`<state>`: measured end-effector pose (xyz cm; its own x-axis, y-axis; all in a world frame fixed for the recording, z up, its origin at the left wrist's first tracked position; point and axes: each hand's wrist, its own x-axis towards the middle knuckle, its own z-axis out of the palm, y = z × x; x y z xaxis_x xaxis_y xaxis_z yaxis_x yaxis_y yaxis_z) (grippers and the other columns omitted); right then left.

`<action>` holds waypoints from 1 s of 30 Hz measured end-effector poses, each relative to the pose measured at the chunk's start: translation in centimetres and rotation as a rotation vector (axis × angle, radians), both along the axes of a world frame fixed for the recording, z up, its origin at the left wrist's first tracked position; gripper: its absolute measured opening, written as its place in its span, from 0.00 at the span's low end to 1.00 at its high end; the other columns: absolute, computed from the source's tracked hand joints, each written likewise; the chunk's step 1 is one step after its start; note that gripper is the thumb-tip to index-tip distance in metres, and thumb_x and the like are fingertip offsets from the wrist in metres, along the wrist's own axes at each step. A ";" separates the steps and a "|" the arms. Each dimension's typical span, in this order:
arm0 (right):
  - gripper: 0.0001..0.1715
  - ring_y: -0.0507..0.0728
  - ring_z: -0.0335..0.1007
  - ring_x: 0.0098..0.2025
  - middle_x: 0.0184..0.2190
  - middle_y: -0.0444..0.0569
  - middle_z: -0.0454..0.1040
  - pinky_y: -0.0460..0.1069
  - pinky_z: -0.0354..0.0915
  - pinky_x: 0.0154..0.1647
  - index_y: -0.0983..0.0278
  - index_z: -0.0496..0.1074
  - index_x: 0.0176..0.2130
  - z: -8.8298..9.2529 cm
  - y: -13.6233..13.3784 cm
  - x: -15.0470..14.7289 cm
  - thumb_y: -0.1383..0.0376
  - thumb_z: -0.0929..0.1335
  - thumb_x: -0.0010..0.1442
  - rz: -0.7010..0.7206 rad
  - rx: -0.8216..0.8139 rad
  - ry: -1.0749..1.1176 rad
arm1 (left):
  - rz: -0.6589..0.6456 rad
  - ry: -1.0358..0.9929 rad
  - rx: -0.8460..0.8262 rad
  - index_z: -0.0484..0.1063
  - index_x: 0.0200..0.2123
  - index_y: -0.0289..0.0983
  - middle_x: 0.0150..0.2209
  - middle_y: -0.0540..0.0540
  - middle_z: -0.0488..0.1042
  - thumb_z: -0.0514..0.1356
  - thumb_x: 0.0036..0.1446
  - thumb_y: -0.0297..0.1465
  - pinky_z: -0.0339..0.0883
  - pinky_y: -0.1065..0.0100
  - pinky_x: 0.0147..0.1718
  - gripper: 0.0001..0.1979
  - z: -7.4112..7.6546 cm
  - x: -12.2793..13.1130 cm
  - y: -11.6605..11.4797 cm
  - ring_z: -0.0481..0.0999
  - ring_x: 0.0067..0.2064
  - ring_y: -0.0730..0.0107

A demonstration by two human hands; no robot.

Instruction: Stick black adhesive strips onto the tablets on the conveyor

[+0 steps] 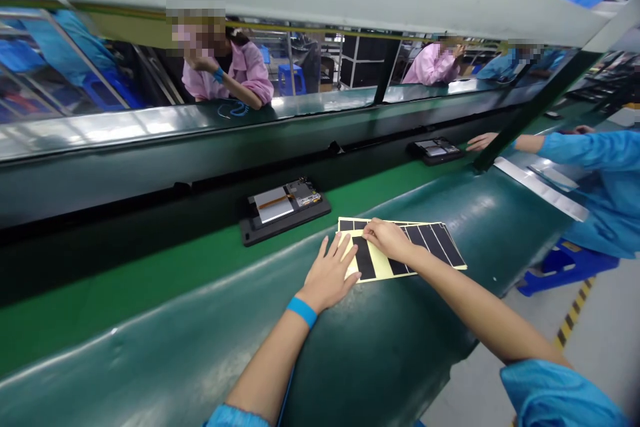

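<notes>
So we've got a small stack of sticker sheets (383,267), yellow backing with black strips, lying on the desk (380,347) a bit right of the frame's centre. The sheets overlap slightly askew, and we can see bare yellow patches on either side of one black strip on the top one.

Our left hand (327,273) is pressed onto the left end of the sheets, its grip wide apart with the fingers spread. Our right hand (385,239) is on the upper middle of them, fingers bent in close. We honestly can't tell whether that grip has closed on a strip or just rests there. There's a blue wristband (303,311) on the left wrist.

Just past the desk edge, left of the sheets, we see an opened black device (285,208) on the green strip (345,197), with its circuit board and orange ribbon showing. A second device (437,150) sits farther up to the right, and a co-worker's hand (483,141) is right beside it. Toward the upper left, a person in pink (250,70) leans on the far bench (320,103).
</notes>
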<state>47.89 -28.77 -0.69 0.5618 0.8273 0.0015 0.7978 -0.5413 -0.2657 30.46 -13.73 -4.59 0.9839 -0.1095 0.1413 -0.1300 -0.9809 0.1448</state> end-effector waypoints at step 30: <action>0.09 0.58 0.70 0.41 0.38 0.50 0.74 0.50 0.61 0.41 0.61 0.70 0.37 -2.2 -1.0 -0.2 0.65 0.63 0.71 0.028 0.140 -0.064 | 0.015 0.044 -0.035 0.61 0.68 0.36 0.72 0.37 0.55 0.46 0.71 0.49 0.46 0.43 0.70 0.32 1.3 0.2 -0.3 0.49 0.74 0.46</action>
<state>47.72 -29.73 -2.85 0.5337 0.8318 0.1528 0.8297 -0.4799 -0.2851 30.69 -14.02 -3.27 0.9908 -0.0900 0.1013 -0.1076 -0.9769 0.1846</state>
